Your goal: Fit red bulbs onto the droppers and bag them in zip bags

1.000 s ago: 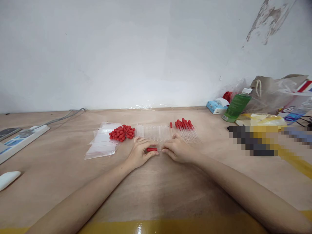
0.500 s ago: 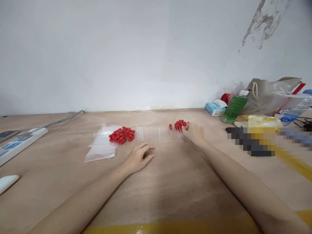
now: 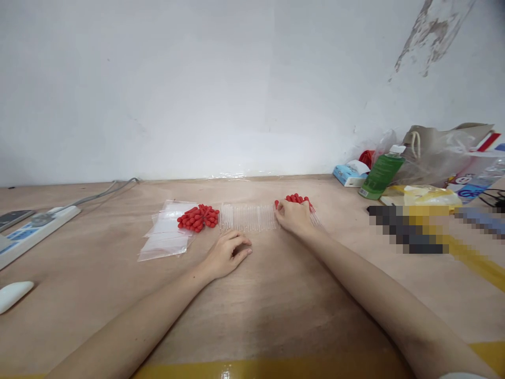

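A row of clear glass dropper tubes point(image 3: 248, 218) lies side by side across the middle of the table. Left of the row is a heap of red rubber dropper bulbs point(image 3: 197, 218), partly over clear plastic zip bags point(image 3: 164, 243). My left hand point(image 3: 229, 253) rests on the table in front of the tubes, thumb apart from the curved fingers, holding nothing. At the row's right end, my right hand point(image 3: 292, 217) has its fingertips closed round a red-bulbed dropper point(image 3: 276, 203); most of it is hidden. Just behind and right of that hand lie several red-bulbed droppers point(image 3: 296, 198).
On the left are a white power strip point(image 3: 47, 225) with a grey cable, a phone point(image 3: 14, 218) and a white mouse point(image 3: 14, 296). A green bottle point(image 3: 382, 173), a blue tissue pack point(image 3: 349, 175) and assorted bags point(image 3: 434, 155) stand at the back right.
My right hand has moved left, from the group of red-bulbed droppers to the single one at the row's end. That group now lies further right. My left hand has stayed put.
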Available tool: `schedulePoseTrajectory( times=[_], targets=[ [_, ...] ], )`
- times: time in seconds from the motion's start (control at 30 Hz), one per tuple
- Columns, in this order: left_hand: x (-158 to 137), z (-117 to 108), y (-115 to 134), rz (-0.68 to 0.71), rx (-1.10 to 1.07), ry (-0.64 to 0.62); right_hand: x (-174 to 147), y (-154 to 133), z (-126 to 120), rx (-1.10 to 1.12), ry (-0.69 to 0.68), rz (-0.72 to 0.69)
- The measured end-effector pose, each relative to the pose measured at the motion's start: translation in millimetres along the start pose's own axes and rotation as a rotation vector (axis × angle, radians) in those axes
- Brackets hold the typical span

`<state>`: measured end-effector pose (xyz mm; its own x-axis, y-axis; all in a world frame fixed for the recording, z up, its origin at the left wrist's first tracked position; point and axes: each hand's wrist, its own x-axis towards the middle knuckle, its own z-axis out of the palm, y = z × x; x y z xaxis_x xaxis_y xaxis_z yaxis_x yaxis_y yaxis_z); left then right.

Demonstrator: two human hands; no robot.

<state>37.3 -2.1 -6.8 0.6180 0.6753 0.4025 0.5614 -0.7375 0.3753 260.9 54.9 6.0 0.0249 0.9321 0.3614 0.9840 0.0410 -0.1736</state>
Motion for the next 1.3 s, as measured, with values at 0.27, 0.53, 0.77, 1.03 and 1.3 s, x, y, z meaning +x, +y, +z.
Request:
schedulePoseTrajectory(
  times=[0.27, 0.53, 0.77, 1.03, 1.3],
  targets=[
    [7, -13, -4, -0.146, 0.281, 0.227, 9, -8, 4, -0.028, -0.153, 0.06],
    [11, -55, -58, -0.446, 0.568, 0.349, 17, -18, 5, -0.031, -0.222, 0.162],
    [6, -52, -77, -0.348, 0.63, 0.148, 13, -19, -1, -0.011, -0.21, 0.131],
    [9, -60, -68, -0.3, 0.489, 0.198, -34, -4, -13, 0.105, 0.078, -0.21],
    [14, -52, -48, -0.284, 0.042, 0.455, -60, 12, 4, 0.296, 0.12, -0.493]
  ],
)
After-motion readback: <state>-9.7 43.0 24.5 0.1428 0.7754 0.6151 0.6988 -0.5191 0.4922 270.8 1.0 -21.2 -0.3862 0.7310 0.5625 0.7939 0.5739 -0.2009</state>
